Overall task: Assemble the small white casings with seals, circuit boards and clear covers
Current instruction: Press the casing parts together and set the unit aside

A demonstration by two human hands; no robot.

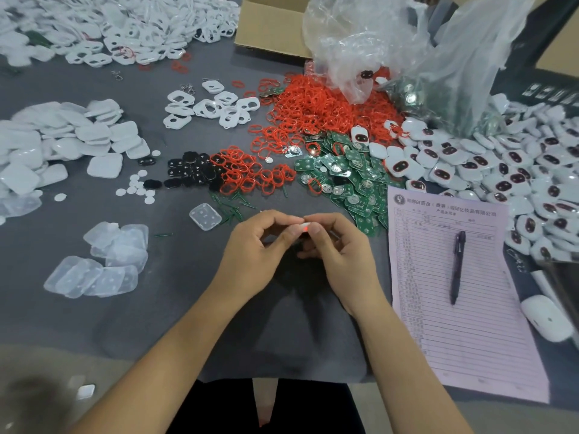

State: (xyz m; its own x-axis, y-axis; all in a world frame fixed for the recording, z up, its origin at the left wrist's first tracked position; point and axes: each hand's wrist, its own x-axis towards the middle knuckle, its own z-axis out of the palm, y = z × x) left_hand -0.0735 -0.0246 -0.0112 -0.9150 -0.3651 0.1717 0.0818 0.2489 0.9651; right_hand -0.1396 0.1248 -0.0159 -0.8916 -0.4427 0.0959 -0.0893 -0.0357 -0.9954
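My left hand (260,245) and my right hand (336,245) meet above the grey mat, fingertips pinched together on one small white casing (303,227) with a red seal showing at its edge. Most of the casing is hidden by my fingers. Beyond my hands lie a heap of red seals (310,111), a spread of green circuit boards (351,180), a cluster of black inserts (191,172) and one clear cover (205,216). More clear covers (100,267) sit to the left. Empty white casing frames (213,104) lie at the back.
Finished white units (501,170) pile up at the right. A pink form (454,292) with a black pen (458,266) lies at the right front, a white mouse-shaped item (545,317) beside it. A cardboard box (269,26) and clear plastic bag (407,51) stand at the back.
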